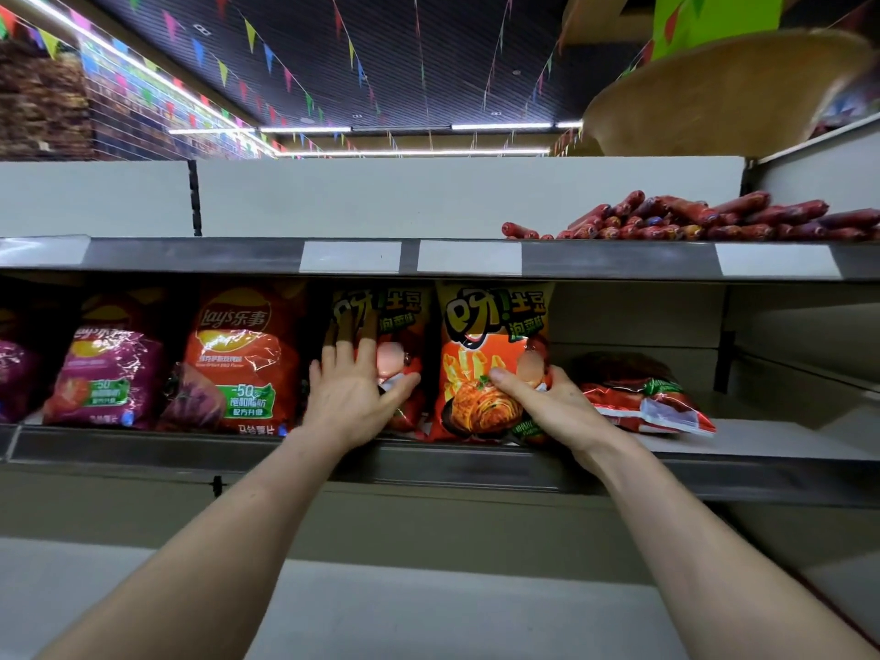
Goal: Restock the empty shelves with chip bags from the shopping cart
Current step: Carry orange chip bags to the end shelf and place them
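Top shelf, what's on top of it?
A heap of red wrapped sausages lies on the top shelf at its right end. The camera looks up from below, so the shelf's front edge hides whether anything flat lies further left.

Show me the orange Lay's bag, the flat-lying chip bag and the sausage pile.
orange Lay's bag (233, 362): head view, front face.
flat chip bag (638, 397): head view, upper side.
sausage pile (685, 220): head view, its middle.

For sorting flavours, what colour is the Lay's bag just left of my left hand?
Orange-red Lay's bag, head view.
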